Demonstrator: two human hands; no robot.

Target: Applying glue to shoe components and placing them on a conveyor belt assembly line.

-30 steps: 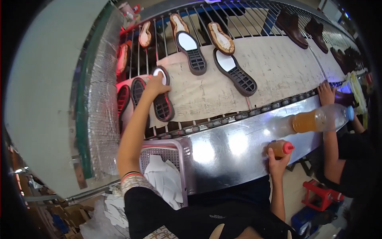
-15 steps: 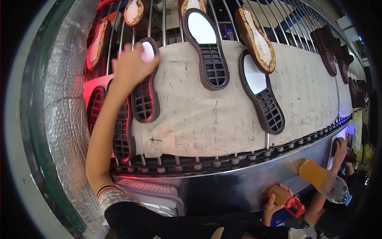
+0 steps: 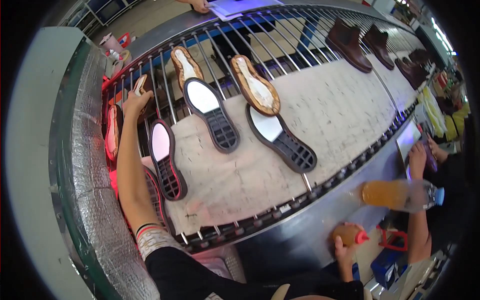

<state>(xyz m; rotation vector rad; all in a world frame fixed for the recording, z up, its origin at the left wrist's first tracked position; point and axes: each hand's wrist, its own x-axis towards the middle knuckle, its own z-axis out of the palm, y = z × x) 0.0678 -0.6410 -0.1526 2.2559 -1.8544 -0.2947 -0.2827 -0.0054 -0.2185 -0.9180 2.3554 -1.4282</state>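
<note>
My left hand (image 3: 134, 104) reaches over the conveyor and is closed on an upside-down brown shoe upper (image 3: 143, 86) with a pale underside. Another such upper (image 3: 113, 131) lies just left of it, and a black shoe sole (image 3: 168, 162) with a white heel pad lies to the right of my forearm. Part of another sole (image 3: 154, 192) shows beside the forearm, which covers the rest. Low on the right, my right hand (image 3: 344, 245) grips a squeeze bottle (image 3: 348, 234) of amber liquid with a red nozzle.
More soles (image 3: 212, 115) and uppers (image 3: 255, 85) lie on the conveyor's pale cloth (image 3: 220, 185) and rollers. Brown boots (image 3: 350, 45) stand farther along. A large amber bottle (image 3: 395, 194) stands on the metal ledge. Another person's hand (image 3: 417, 157) works at the right. Foil insulation (image 3: 92, 175) borders the left.
My left hand has left the white-padded sole, moved to the upper beyond it and closed on it. The view has shifted, showing more of the far side. My right hand still holds the squeeze bottle.
</note>
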